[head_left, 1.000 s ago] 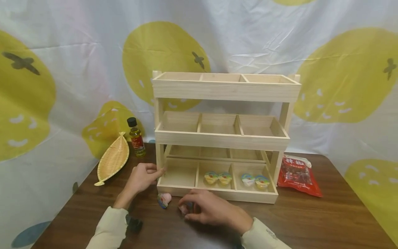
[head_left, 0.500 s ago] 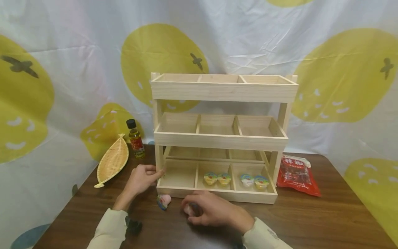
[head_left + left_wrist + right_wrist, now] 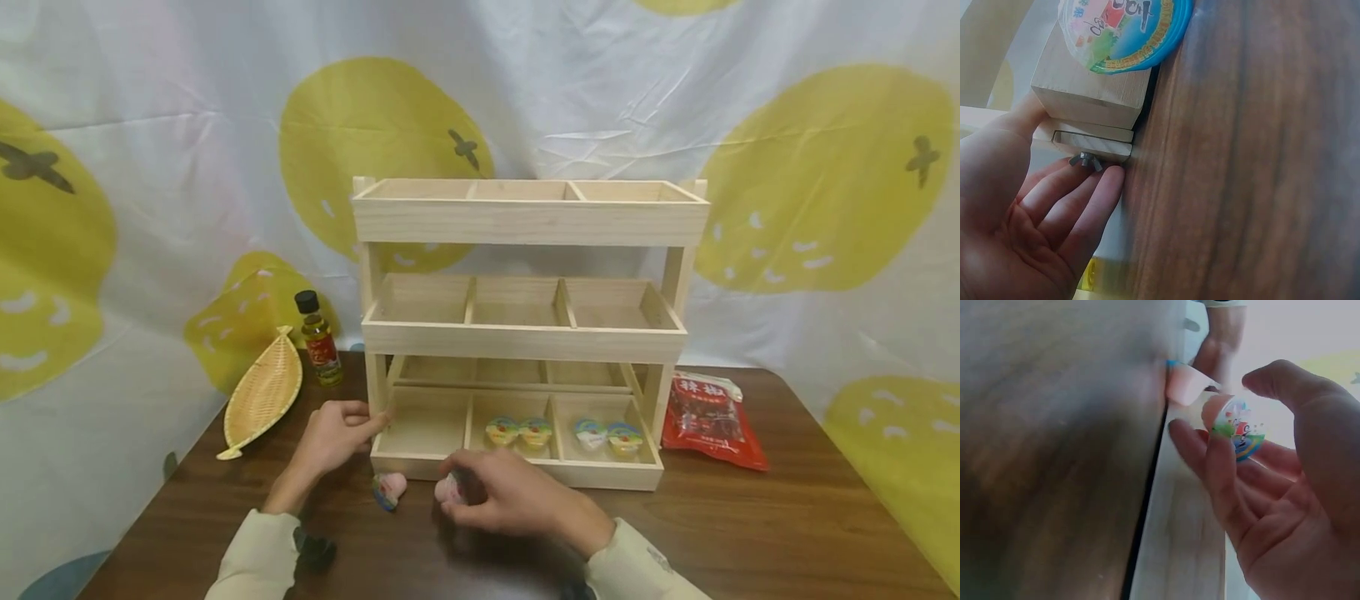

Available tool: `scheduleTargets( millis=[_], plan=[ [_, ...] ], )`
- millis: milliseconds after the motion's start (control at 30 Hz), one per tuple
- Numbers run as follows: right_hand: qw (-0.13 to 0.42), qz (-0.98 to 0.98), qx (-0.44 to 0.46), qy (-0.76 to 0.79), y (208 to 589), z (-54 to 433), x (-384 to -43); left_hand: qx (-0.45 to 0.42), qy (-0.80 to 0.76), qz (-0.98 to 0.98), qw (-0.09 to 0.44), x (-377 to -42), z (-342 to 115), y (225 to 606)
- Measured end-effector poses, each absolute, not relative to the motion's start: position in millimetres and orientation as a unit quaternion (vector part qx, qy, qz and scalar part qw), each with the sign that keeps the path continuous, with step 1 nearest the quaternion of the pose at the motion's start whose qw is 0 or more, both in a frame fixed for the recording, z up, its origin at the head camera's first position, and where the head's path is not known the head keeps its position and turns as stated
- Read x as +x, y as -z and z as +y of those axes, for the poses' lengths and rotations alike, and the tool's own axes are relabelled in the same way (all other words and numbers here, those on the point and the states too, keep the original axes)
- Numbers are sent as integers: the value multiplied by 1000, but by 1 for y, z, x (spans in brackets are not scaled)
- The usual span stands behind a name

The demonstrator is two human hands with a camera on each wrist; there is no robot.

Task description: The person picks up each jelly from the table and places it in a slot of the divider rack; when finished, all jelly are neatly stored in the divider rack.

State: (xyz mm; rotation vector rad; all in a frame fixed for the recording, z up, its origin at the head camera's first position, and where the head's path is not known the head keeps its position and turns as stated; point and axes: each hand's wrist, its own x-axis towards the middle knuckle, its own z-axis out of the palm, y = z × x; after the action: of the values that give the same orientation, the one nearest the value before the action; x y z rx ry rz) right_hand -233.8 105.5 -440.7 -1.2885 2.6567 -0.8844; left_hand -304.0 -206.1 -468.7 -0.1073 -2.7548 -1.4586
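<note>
My left hand [image 3: 333,437] grips the lower left corner of a wooden three-tier rack [image 3: 528,223]. Its thumb lies on the inner side, and the fingers reach round the outside by a wing nut [image 3: 1086,161]. Just in front of the rack, my right hand [image 3: 513,493] holds a pink jelly cup [image 3: 448,490] at its fingers. The printed lid of this cup [image 3: 1239,428] faces the palm in the right wrist view; the thumb looks apart from it there. A second pink jelly cup [image 3: 390,490] lies tipped on its side on the table, left of the held one.
Two yellow jelly cups [image 3: 517,432] sit in the bottom tier's middle compartment. A white one [image 3: 590,434] and a yellow one [image 3: 624,438] share the right compartment. A woven basket [image 3: 264,392] and oil bottle [image 3: 320,343] stand left; a red packet [image 3: 708,421] lies right.
My right hand has shifted slightly with the pink jelly cup, which shows more of its pink body now. My left hand keeps its place on the rack. The head view has drifted a little.
</note>
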Motion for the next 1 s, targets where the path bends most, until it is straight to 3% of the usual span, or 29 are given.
scheduleTargets(
  millis=[133,333,767,1000],
  plan=[
    [41,839,-412,354,435,107,-237,-35,471,-882,12,-303,-208,469],
    [-6,812,-425,401,432,107,-247,-37,480,-876,13,-303,-208,469],
    [-81,865,-352,348,438,95,-284,-48,477,-878,11,-305,-207,473],
    [-78,880,-348,315,444,88,-300,-44,475,-879,14,-305,-208,472]
  ],
)
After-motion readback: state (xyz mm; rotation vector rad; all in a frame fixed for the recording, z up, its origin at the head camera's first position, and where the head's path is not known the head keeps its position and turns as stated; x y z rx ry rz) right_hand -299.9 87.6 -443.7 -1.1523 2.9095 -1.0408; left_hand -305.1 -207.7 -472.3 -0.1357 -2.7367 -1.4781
